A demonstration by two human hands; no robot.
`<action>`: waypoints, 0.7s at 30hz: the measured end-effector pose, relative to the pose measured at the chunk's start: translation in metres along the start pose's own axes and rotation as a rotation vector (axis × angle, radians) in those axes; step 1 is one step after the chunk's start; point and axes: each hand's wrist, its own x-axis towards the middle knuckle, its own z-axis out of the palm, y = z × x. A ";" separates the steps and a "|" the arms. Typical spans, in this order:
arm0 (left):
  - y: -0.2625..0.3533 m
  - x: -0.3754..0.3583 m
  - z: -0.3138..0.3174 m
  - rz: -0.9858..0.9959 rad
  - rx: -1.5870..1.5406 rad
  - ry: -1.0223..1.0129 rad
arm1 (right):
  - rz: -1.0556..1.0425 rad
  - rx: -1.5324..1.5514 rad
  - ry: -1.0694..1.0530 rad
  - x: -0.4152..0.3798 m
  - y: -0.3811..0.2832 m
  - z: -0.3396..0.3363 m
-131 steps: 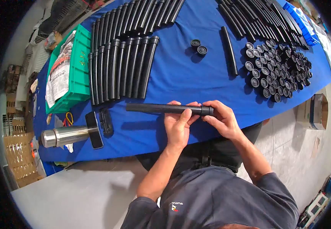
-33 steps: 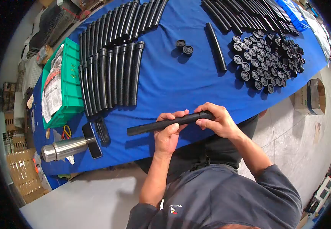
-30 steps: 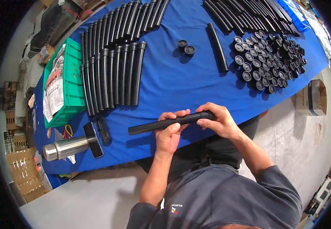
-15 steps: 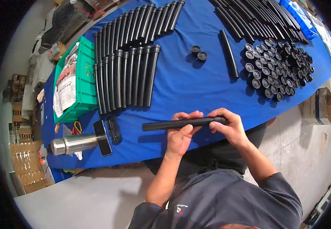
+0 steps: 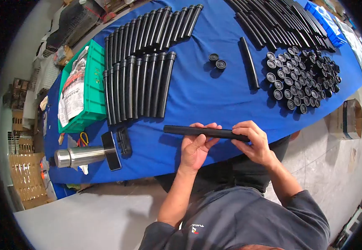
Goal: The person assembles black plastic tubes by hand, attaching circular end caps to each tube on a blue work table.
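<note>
A black tube (image 5: pixel 177 130) lies nearly level across both hands above the table's front edge. My left hand (image 5: pixel 196 146) is closed round its middle, thumb on the near side. Around its right end are the fingers of my right hand (image 5: pixel 252 141), which hide most of that end. Two black round caps (image 5: pixel 220 64) rest on the blue cloth beyond the hands. To their right lies a single black tube (image 5: pixel 250 62). Many more round caps (image 5: pixel 294 80) are clustered at the right, and several capped tubes (image 5: pixel 147 85) stand in two rows at the left.
A blue cloth (image 5: pixel 206 93) covers the table. At the left are a green crate (image 5: pixel 94 85) with newspaper, a steel bottle (image 5: pixel 79 156), a phone (image 5: pixel 111 151) and yellow-handled scissors (image 5: pixel 84 138). Loose tubes (image 5: pixel 272 23) and a blue basket (image 5: pixel 329 25) lie at the far right.
The held tube has shifted to the right and tilts the other way, its left end now slightly higher. My right hand's fingers have moved further over its right end.
</note>
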 end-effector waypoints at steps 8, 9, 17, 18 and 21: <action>-0.001 -0.001 0.002 0.036 0.030 -0.004 | 0.312 0.162 -0.029 -0.006 -0.004 -0.002; 0.000 -0.003 0.000 0.039 0.032 -0.005 | 0.378 0.178 -0.050 -0.007 -0.006 -0.002; 0.000 -0.005 0.000 0.065 0.083 0.004 | 0.153 0.145 -0.055 -0.004 0.003 -0.003; 0.000 -0.004 0.002 0.050 0.074 0.009 | 0.119 0.130 -0.053 -0.004 0.003 -0.003; 0.002 -0.004 0.003 0.027 0.044 0.005 | -0.050 0.035 -0.052 -0.007 0.005 0.002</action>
